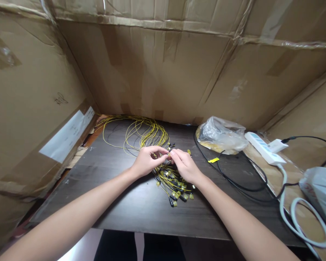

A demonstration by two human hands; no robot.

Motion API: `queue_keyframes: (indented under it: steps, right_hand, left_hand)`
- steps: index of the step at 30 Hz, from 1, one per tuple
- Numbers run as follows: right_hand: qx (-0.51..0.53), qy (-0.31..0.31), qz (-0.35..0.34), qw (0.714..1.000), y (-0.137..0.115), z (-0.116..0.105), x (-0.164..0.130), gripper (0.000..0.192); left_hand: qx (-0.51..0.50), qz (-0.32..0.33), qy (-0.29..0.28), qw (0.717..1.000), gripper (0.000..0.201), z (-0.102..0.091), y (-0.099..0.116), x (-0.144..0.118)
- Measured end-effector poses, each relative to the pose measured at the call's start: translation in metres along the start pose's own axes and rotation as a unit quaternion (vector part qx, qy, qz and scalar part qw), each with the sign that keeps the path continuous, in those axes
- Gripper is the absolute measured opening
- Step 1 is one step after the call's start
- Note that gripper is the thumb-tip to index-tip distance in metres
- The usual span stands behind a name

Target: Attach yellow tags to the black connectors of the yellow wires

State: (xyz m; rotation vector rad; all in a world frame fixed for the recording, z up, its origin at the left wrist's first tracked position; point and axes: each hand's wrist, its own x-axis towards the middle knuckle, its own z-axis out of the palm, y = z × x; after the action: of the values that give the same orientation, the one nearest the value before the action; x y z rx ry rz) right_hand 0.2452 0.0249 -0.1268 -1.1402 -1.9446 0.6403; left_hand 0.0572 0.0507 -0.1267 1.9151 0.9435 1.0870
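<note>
yellow cables (pixel 141 132), thin and looped, lie fanned across the far middle of the dark desk (pixel 119 203), their black-and-yellow connector ends (pixel 176 188) bunched in a heap under the hands. the left hand (pixel 146 161) and the right hand (pixel 184 166) meet fingertip to fingertip above that heap, each grip pinched together on what appears to be a single small connector; the part itself is too small to make out clearly. step in hand, as judged: one connector end is being worked on or separated from the bunch. the next move would call for fine fingertip control and keeping the neighbouring strands from tangling. to the right lie a crumpled clear plastic bag (pixel 222 134), a black cord (pixel 239 181), and a white power strip (pixel 263 146) with its white cable. cardboard walls (pixel 157 72) enclose the desk.
</note>
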Motion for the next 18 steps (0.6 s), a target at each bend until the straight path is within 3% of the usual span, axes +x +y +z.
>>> queue_keyframes:
  steps: [7,13,16,18]
  right_hand:
    - [-0.002,0.007,-0.012,1.000,-0.004,-0.004,0.000,0.030]
    - [0.024,0.135,0.006,0.990,-0.007,-0.016,0.003,0.011]
    - [0.133,0.187,0.028,0.973,-0.033,-0.038,0.007,0.015]
    - [0.230,0.143,-0.003,0.963,-0.062,-0.053,-0.003,0.014]
  left_hand:
    - [0.007,0.006,-0.008,1.000,0.012,0.000,-0.001,0.000]
    - [0.032,0.015,-0.006,0.999,0.010,0.000,-0.001,0.000]
    - [0.036,0.016,-0.005,0.999,0.010,-0.001,-0.001,0.000]
    - [0.035,0.017,-0.008,0.999,0.010,-0.001,-0.001,0.001]
